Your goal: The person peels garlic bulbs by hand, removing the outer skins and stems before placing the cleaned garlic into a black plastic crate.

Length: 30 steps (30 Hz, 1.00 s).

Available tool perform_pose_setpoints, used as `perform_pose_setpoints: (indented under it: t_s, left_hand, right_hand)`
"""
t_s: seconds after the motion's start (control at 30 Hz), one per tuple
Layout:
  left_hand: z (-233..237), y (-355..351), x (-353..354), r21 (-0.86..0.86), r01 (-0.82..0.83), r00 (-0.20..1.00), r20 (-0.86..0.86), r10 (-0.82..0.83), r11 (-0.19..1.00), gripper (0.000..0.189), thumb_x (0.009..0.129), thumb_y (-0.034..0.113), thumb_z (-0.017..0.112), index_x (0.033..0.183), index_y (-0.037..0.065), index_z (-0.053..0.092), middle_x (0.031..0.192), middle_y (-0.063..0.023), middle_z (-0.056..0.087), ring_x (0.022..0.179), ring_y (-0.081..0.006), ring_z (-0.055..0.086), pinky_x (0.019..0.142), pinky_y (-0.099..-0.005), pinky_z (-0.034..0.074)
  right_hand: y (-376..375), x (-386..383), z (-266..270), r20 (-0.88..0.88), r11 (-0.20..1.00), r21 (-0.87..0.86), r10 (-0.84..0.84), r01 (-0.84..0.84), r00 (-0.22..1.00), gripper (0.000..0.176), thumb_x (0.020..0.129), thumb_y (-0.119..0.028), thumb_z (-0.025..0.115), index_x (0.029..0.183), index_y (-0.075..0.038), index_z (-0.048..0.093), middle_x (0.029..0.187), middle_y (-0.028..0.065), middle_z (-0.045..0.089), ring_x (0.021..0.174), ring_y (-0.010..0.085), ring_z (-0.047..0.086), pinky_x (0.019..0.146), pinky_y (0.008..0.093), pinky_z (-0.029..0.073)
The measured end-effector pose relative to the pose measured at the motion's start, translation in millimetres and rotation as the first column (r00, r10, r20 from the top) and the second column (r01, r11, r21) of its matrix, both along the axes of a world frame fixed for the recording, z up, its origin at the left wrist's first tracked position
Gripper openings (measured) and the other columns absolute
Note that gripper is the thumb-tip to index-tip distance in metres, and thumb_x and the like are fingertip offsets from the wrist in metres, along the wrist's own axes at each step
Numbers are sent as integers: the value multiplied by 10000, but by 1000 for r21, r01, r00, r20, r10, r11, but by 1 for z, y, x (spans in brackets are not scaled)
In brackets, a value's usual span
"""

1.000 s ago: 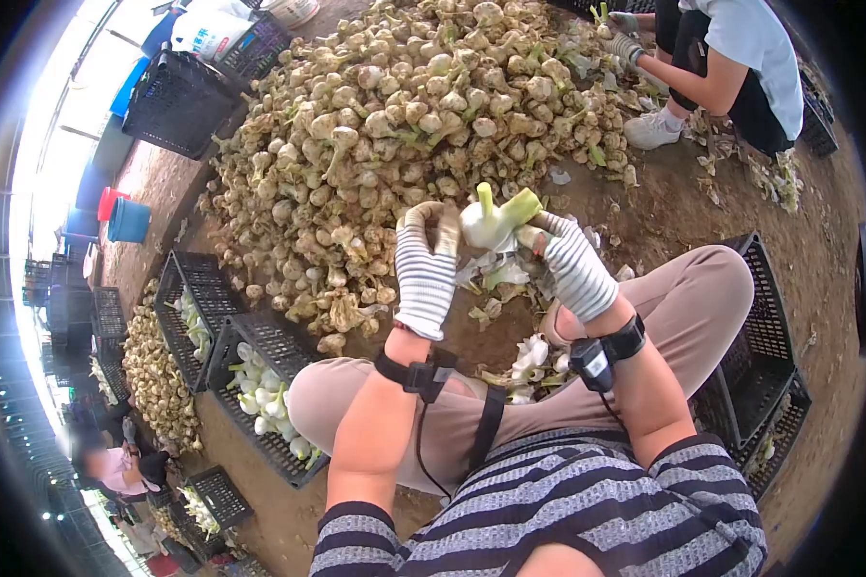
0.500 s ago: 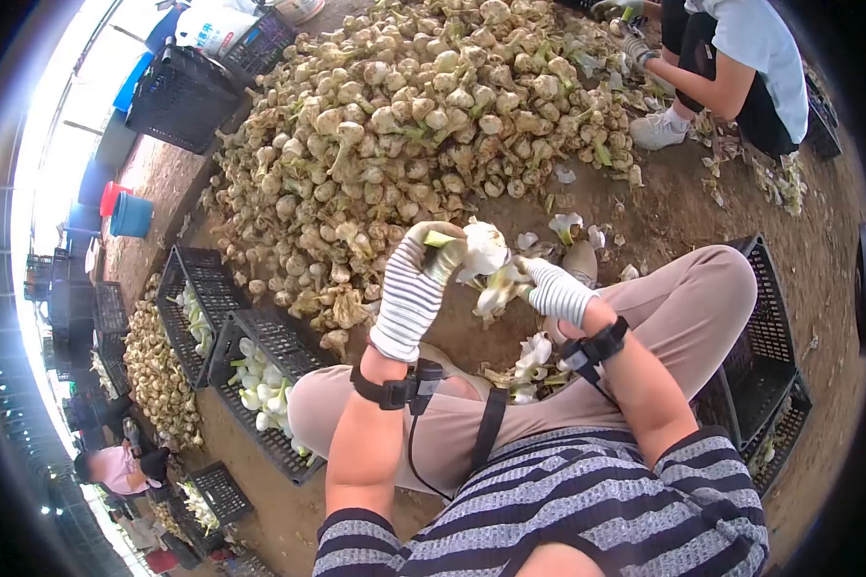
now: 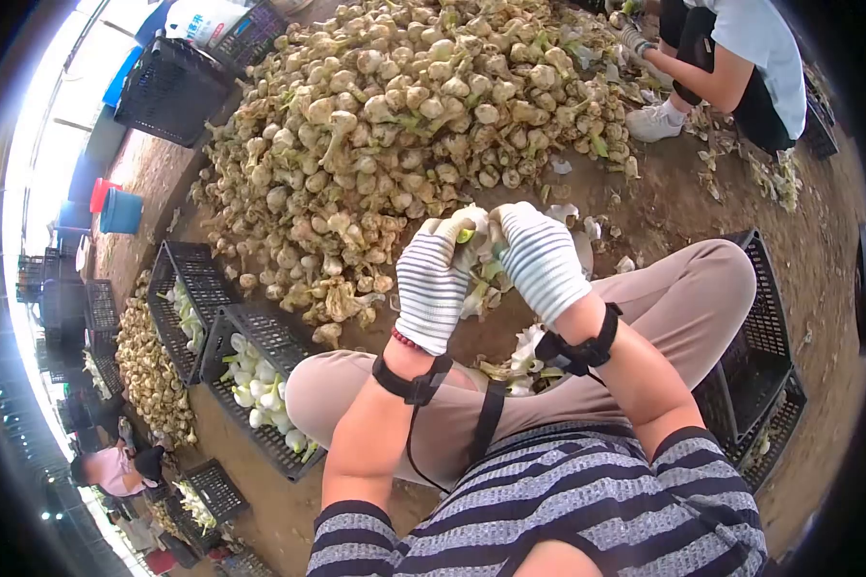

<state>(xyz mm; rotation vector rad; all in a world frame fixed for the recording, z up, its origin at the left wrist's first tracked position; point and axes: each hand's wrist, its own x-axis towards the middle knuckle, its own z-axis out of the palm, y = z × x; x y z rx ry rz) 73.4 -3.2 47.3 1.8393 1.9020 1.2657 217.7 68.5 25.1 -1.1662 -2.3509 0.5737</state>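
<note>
Garlic bulb [image 3: 471, 217]: between the two gloved hands, in front of the big pile; only a pale part shows, with a green bit at the left fingers.
Left hand [image 3: 432, 282]: striped glove; fingers curled round the bulb's near side, grasping it.
Right hand [image 3: 541, 262]: striped glove; fingers bent inward, tips against the bulb. Thumb mostly hidden; cannot tell whether they pinch bulb or skin.
Wrists: dark strap on each; red beaded bracelet [image 3: 409, 340] on the left.
Loose skins [image 3: 492, 282]: pale scraps just below the hands; partly covered by them.
Big pile [image 3: 385, 125]: unpeeled garlic, dirty tan, stubby stems; heaped on bare soil beyond the hands.
Trimmings [image 3: 526, 352]: white and greenish, on the ground between the legs.
Near crate [image 3: 289, 345]: black, slatted, beside the left knee; clean white bulbs inside.
Second crate [image 3: 200, 268]: black, adjacent to the near one; pale stemmed pieces inside.
Right-side crates [image 3: 752, 363]: black, by the right knee.
Small pile [image 3: 152, 371]: garlic, left of the crates.
Buckets: red bucket [image 3: 103, 194] and blue bucket [image 3: 121, 212], close together at far left.
Co-worker [image 3: 755, 62]: top right, low by the big pile, pale top, gloved.
Distant person [image 3: 115, 471]: lower left, pink top.
</note>
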Motion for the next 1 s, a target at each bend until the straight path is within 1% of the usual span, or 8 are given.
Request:
perform_pose_setpoints:
  t_s: [0.2, 0.33, 0.5, 0.63, 0.7, 0.77, 0.87, 1.0]
  left_hand:
    - [-9, 1, -9, -36, 81, 963, 261, -69, 996, 160, 849, -8, 653, 1000, 40, 649, 960, -79, 606, 872, -191, 591, 761, -283, 491]
    - [-7, 4, -17, -125, 127, 749, 662, -12, 984, 146, 907, 18, 610, 1050, 48, 626, 1007, -33, 607, 916, -136, 577, 833, -258, 475]
    - [-12, 14, -16, -246, 178, 607, 789, 90, 953, 156, 932, 50, 602, 1088, 49, 608, 1022, -16, 629, 905, -87, 567, 821, -232, 476]
    - [-26, 25, -15, -366, 128, 488, 832, 262, 922, 241, 971, 283, 566, 1050, 63, 624, 1031, -47, 630, 914, -127, 577, 803, -281, 483]
    - [-38, 28, -20, -337, 98, 431, 863, 265, 936, 297, 984, 352, 532, 973, 69, 621, 1035, -68, 631, 902, -143, 578, 778, -289, 489]
    - [-47, 27, -28, -355, 85, 503, 822, 267, 931, 334, 998, 390, 489, 935, 75, 580, 1062, -88, 634, 909, -165, 586, 781, -293, 491]
    - [-54, 24, -36, -339, 106, 177, 932, 317, 935, 336, 983, 425, 500, 925, 102, 568, 1089, -92, 627, 973, -198, 603, 837, -316, 508]
    - [-40, 22, -37, -395, 76, -88, 912, 401, 916, 268, 937, 375, 598, 928, 108, 578, 1052, -120, 637, 929, -233, 633, 760, -375, 559]
  right_hand:
    - [36, 23, -29, -15, 995, -54, -88, 87, 996, 168, 818, -158, 611, 908, -18, 595, 847, 225, 626, 804, 393, 624, 745, 446, 509]
    - [45, 51, -57, 383, 978, -206, 41, 42, 923, 163, 852, -141, 569, 954, -20, 608, 892, 225, 644, 835, 408, 625, 750, 451, 510]
    - [33, 33, 0, -355, 779, -586, 1, -223, 935, 386, 808, 3, 531, 1189, -51, 565, 1061, 221, 643, 957, 366, 634, 797, 385, 513]
    - [37, 6, -17, -321, 784, -534, 156, -315, 934, 432, 827, -7, 548, 1256, -51, 544, 1069, 180, 663, 946, 303, 645, 806, 353, 501]
    - [55, 1, -40, -471, 393, -800, 57, -453, 881, 377, 864, -91, 586, 1237, -37, 578, 1033, 107, 685, 894, 197, 640, 782, 336, 508]
    - [83, 4, -86, -345, 525, -790, 43, -315, 938, 355, 865, -182, 599, 1185, -31, 625, 1016, 94, 694, 855, 166, 641, 754, 316, 517]
    - [128, 17, -175, 73, 766, -578, -295, 282, 953, 358, 821, -235, 606, 1121, -49, 668, 1009, 219, 677, 969, 327, 652, 861, 371, 504]
    - [168, 10, -251, 135, 572, -703, -476, 423, 869, 481, 798, -294, 663, 1123, 56, 617, 1147, 276, 618, 1114, 382, 586, 906, 386, 475]
